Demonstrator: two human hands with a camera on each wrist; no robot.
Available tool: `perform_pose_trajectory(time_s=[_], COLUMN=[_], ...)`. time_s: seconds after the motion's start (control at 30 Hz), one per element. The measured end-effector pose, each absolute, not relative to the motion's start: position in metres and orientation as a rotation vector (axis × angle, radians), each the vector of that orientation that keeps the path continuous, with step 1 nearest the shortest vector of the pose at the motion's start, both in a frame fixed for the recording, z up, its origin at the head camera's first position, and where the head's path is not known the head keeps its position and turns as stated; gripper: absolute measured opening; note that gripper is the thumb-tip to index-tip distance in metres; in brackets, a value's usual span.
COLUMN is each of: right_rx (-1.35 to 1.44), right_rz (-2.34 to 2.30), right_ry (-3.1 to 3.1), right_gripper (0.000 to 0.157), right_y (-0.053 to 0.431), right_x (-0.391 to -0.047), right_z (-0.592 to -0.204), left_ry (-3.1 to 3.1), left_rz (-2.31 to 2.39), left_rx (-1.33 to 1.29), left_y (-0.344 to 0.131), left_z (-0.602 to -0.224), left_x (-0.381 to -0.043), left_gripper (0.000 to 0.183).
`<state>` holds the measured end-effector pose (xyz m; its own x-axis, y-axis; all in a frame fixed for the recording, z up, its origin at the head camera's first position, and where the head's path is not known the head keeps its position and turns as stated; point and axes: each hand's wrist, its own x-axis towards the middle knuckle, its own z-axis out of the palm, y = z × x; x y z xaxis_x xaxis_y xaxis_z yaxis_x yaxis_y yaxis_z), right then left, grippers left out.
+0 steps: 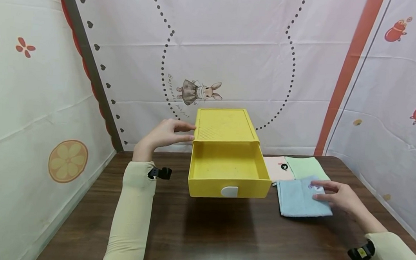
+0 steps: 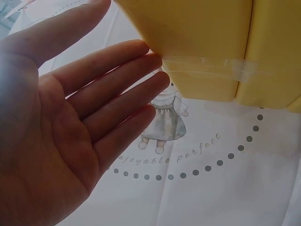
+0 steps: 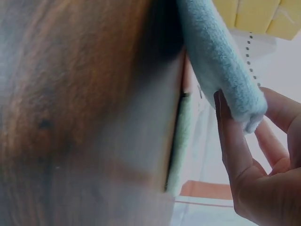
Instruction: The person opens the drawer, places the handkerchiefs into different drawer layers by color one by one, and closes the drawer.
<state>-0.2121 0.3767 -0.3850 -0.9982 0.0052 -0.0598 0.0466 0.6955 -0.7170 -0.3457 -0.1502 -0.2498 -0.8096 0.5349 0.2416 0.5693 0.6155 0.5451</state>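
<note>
A yellow box (image 1: 226, 125) stands in the middle of the table with its drawer (image 1: 231, 164) pulled out toward me. Inside, the drawer shows a bare yellow bottom, and a white handle (image 1: 229, 191) sits on its front. My left hand (image 1: 161, 134) has its straight fingertips at the box's left side; the left wrist view shows the palm and extended fingers. To the right, my right hand (image 1: 343, 197) pinches a folded light-blue towel (image 1: 301, 199) by its right side. In the right wrist view, this towel (image 3: 225, 61) is raised off the table between thumb and fingers.
Behind the blue towel lie a pink cloth (image 1: 274, 167) with a face pattern and a light-green cloth (image 1: 305, 166) on the dark wooden table (image 1: 167, 226). Patterned white curtains (image 1: 232, 64) hang around the back and both sides.
</note>
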Motion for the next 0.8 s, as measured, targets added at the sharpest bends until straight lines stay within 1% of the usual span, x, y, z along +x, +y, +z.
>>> perform_pose_trajectory(time_s=[0.2, 0.63, 0.8], right_rx=[0.024, -0.068, -0.072], right_rz=[-1.224, -1.269, -1.274], right_ry=[2.856, 2.924, 2.921], right_gripper=[0.066, 0.057, 0.057], right_y=[0.370, 0.361, 0.360], right_x=[-0.208, -0.198, -0.194], right_z=[-0.373, -0.347, -0.338], left_ry=[-2.768, -2.768, -2.764], left_rz=[-0.968, -0.938, -0.930], left_rx=[-0.962, -0.956, -0.969], left_y=[-0.150, -0.150, -0.150], left_z=[-0.249, -0.249, -0.249], left_x=[-0.345, -0.345, -0.344], left_gripper=[0.052, 0.051, 0.051])
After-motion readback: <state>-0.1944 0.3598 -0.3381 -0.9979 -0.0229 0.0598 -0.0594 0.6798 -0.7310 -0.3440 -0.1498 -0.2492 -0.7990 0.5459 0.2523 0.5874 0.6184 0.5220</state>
